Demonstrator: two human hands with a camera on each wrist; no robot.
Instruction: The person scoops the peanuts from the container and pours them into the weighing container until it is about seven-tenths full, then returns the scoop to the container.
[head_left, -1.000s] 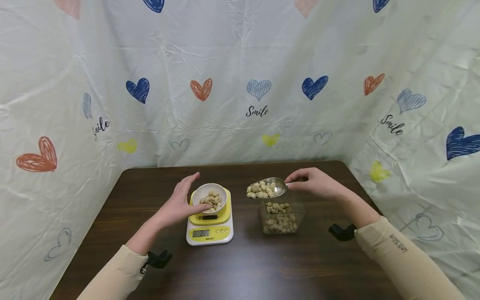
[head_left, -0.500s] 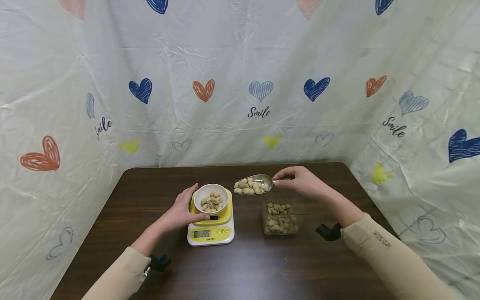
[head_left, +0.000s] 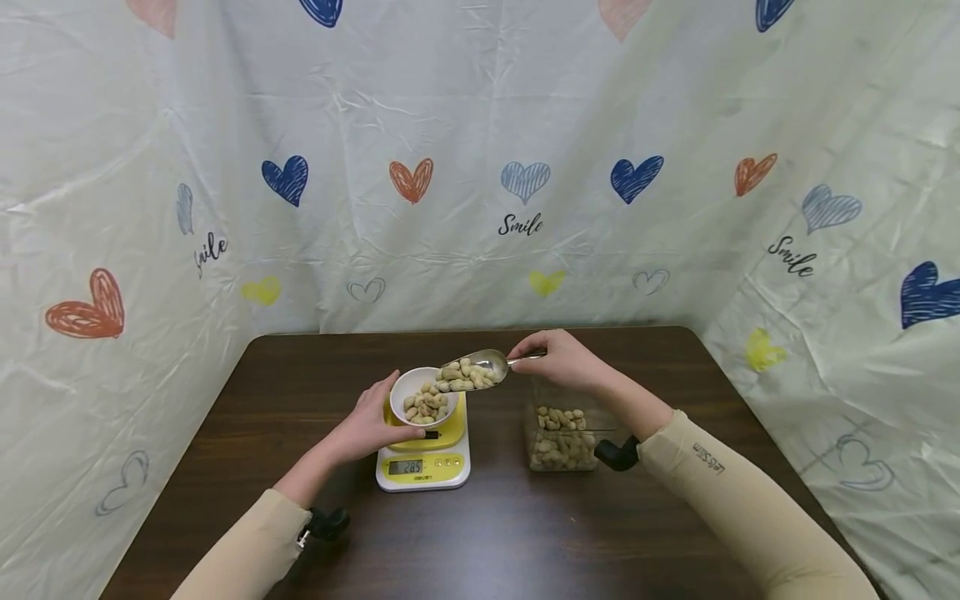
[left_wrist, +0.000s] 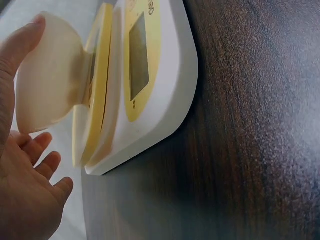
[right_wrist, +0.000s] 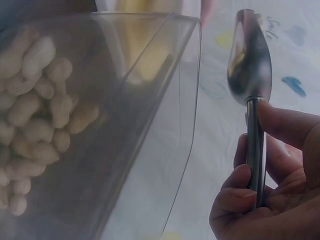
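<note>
A white bowl (head_left: 405,387) with unshelled peanuts (head_left: 425,407) stands on a yellow-and-white kitchen scale (head_left: 453,476), whose display appears to read 285 or 28.5. My left hand (head_left: 366,429) holds the bowl from the left; in the left wrist view its thumb lies against the bowl (left_wrist: 50,75) and the lower fingers hang free. With my right hand (head_left: 564,360) I grip the handle of a metal scoop (head_left: 492,362). Peanuts fill the scoop's front, and its lip overhangs the bowl's right rim. From the right wrist, only the outside of the scoop (right_wrist: 252,65) shows.
A clear plastic box (right_wrist: 150,125) of peanuts stands right of the scale, beneath my right forearm. All of it rests on a dark wooden table (head_left: 480,542). Behind and beside the table hangs a white sheet (head_left: 450,100) printed with hearts.
My right hand has carried the loaded scoop leftward from above the box to the bowl's rim. My left hand has closed in around the bowl.
</note>
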